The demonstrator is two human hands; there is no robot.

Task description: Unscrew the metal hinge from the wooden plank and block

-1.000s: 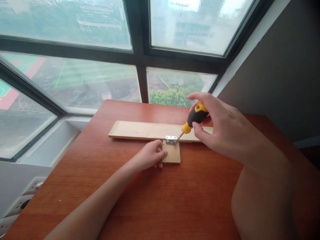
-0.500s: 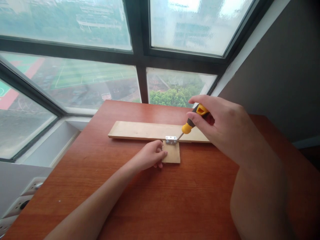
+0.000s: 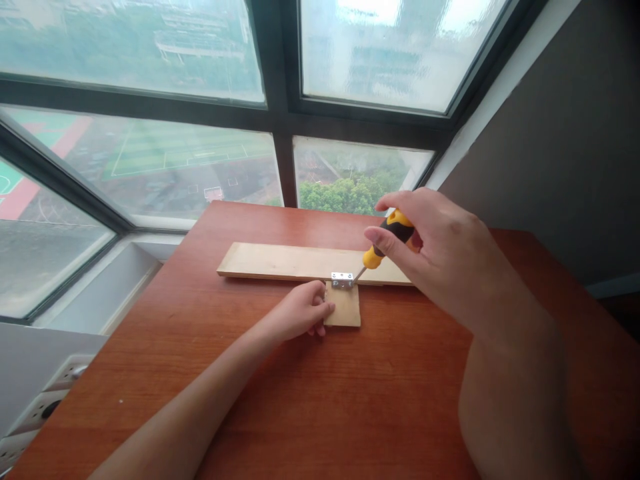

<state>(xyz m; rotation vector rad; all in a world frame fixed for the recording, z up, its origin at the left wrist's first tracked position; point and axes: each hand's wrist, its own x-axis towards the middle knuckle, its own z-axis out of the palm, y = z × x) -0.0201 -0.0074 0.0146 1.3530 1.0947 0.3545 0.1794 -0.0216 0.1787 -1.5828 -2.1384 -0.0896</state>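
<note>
Head view, left hand (image 3: 303,310): pinching the left edge of the small board (image 3: 345,309), with thumb on top.
Right hand (image 3: 435,250): gripping the yellow-and-black screwdriver (image 3: 373,259) between thumb and fingers.
Screwdriver: slanting down to the right end of the metal bracket (image 3: 343,280); cannot tell whether touching.
Bracket: straddling the joint between small board and long board (image 3: 280,260).
Long board: lying towards the far edge of the surface (image 3: 350,400), hidden at its right end.
</note>
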